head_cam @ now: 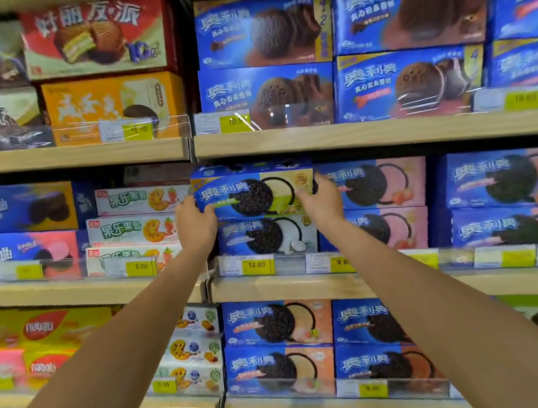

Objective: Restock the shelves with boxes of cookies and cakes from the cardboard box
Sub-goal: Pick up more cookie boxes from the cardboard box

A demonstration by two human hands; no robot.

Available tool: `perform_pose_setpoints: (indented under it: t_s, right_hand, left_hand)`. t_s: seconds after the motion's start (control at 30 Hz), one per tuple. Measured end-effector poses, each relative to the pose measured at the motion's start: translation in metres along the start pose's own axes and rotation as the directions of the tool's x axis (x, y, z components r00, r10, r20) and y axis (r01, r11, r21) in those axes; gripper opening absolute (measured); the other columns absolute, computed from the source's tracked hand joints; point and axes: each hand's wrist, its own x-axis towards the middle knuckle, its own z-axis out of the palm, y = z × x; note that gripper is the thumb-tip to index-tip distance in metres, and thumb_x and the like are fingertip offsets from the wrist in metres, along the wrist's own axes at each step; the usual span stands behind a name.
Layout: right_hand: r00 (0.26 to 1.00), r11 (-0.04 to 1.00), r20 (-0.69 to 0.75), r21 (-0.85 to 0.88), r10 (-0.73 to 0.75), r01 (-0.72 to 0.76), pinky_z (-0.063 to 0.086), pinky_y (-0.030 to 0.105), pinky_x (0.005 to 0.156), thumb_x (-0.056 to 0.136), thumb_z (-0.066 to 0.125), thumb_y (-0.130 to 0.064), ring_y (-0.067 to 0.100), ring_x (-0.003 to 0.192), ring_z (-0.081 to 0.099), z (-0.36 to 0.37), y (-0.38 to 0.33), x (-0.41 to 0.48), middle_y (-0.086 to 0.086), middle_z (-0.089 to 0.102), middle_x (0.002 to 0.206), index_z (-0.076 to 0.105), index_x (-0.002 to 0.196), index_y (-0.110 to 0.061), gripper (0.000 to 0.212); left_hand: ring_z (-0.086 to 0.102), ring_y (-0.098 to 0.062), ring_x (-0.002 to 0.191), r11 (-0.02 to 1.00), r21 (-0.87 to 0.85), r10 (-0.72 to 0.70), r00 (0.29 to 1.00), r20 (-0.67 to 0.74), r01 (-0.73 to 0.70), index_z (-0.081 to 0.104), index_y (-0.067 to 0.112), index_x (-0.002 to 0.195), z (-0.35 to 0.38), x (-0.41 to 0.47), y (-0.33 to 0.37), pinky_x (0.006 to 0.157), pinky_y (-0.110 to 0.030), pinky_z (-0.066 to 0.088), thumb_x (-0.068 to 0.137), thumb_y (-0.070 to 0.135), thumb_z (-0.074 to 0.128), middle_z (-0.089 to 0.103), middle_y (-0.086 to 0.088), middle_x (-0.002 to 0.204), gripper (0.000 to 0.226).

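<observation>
Holding 奥利奥 box (253, 187) above 12.80 tag (257, 265)

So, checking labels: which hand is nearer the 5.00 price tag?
Left. The left hand is up-right of the 5.00 price tag; the right hand sits farther right, across the cookie box.

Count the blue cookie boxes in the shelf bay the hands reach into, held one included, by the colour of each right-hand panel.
yellow-green box: 1
white box: 1
pink boxes: 4
Total: 6
</observation>
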Motion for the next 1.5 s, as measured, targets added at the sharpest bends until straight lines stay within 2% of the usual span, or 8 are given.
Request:
perform_pose_setpoints:
  t_s: [0.37, 0.43, 0.5, 0.6, 0.8, 1.0, 1.33, 1.5]
  right_hand:
    - [0.997, 0.999, -0.071, -0.007, 0.044, -0.045, 0.039, 0.034, 0.1, 0.096, 0.053, -0.028, 0.031, 0.13, 0.044, 0.008, 0.017, 0.014, 0.013, 0.035, 0.15, 0.035, 0.146, -0.015, 0.054]
    - [0.998, 1.0, -0.058, -0.009, 0.03, -0.03, 0.043, 0.031, 0.09, 0.096, 0.053, -0.025, 0.032, 0.122, 0.051, 0.007, 0.018, 0.018, 0.013, 0.043, 0.143, 0.037, 0.145, -0.016, 0.052]
    - [0.998, 1.0, -0.064, -0.009, 0.012, -0.012, 0.045, 0.026, 0.073, 0.095, 0.051, -0.017, 0.026, 0.099, 0.058, 0.004, 0.02, 0.019, 0.014, 0.053, 0.127, 0.04, 0.142, -0.012, 0.048]
    - [0.995, 0.989, -0.091, -0.147, -0.049, 0.035, 0.043, 0.027, 0.063, 0.094, 0.048, -0.012, 0.022, 0.086, 0.053, -0.005, 0.023, 0.018, 0.013, 0.047, 0.13, 0.045, 0.133, -0.008, 0.04]
    - [0.927, 0.708, -0.065, -0.666, -0.37, 0.236, 0.032, 0.046, 0.106, 0.082, 0.055, -0.011, 0.043, 0.132, 0.029, -0.037, 0.049, 0.033, 0.023, 0.028, 0.15, 0.038, 0.141, -0.002, 0.063]
    - [0.908, 0.58, 0.055, -0.754, -0.415, 0.31, 0.035, 0.046, 0.106, 0.08, 0.058, -0.011, 0.041, 0.132, 0.031, -0.054, 0.058, 0.039, 0.019, 0.034, 0.148, 0.032, 0.145, -0.004, 0.07]
    - [0.939, 0.688, 0.113, -0.653, -0.325, 0.317, 0.031, 0.043, 0.111, 0.085, 0.051, -0.007, 0.036, 0.143, 0.015, -0.062, 0.052, 0.026, 0.016, 0.016, 0.156, 0.024, 0.149, -0.008, 0.069]
    - [0.973, 0.941, 0.034, -0.249, -0.227, 0.228, 0.053, 0.046, 0.088, 0.089, 0.042, -0.004, 0.031, 0.106, 0.056, -0.047, 0.047, -0.015, 0.016, 0.05, 0.129, 0.048, 0.129, -0.003, 0.04]
  left_hand:
    - [0.056, -0.033, 0.071, 0.987, 0.155, 0.042, 0.999, 0.026, -0.046, 0.042, 0.001, 0.131, 0.025, 0.007, 0.014, 0.066, -0.044, 0.048, 0.096, 0.028, 0.051, 0.053, -0.009, 0.077, 0.045]
    - [0.055, -0.031, 0.065, 0.983, 0.162, 0.074, 0.995, 0.073, -0.085, 0.023, 0.003, 0.145, 0.03, 0.001, 0.017, 0.062, -0.043, 0.048, 0.094, 0.032, 0.053, 0.059, -0.012, 0.096, 0.066]
    - [0.061, -0.039, 0.086, 0.962, 0.222, 0.131, 0.982, 0.134, -0.159, 0.008, 0.011, 0.151, 0.035, -0.008, 0.025, 0.065, -0.043, 0.05, 0.093, 0.036, 0.055, 0.038, -0.021, 0.141, 0.079]
    - [0.027, -0.042, 0.136, 0.853, 0.394, 0.284, 0.938, 0.2, -0.342, 0.016, 0.023, 0.15, 0.05, -0.018, 0.037, 0.091, -0.05, 0.05, 0.091, 0.039, 0.057, 0.005, -0.014, 0.157, 0.074]
    - [0.003, -0.04, 0.144, 0.732, 0.461, 0.334, 0.854, 0.398, -0.501, 0.019, 0.03, 0.149, 0.089, -0.023, 0.045, 0.103, -0.057, 0.039, 0.093, 0.043, 0.05, -0.005, -0.008, 0.159, 0.066]
    - [0.003, -0.041, 0.142, 0.739, 0.464, 0.348, 0.866, 0.359, -0.489, 0.019, 0.026, 0.149, 0.102, -0.025, 0.045, 0.1, -0.059, 0.04, 0.093, 0.037, 0.051, -0.002, -0.011, 0.158, 0.066]
    - [-0.002, -0.036, 0.146, 0.822, 0.314, 0.269, 0.809, 0.522, -0.475, 0.017, 0.019, 0.151, 0.076, -0.025, 0.054, 0.115, -0.048, 0.02, 0.094, 0.02, 0.051, -0.005, -0.004, 0.16, 0.066]
    - [0.034, -0.031, 0.134, 0.925, 0.167, 0.243, 0.87, 0.43, -0.341, 0.034, 0.011, 0.142, 0.063, -0.054, 0.05, 0.104, -0.041, 0.035, 0.095, 0.016, 0.046, 0.03, -0.014, 0.15, 0.048]
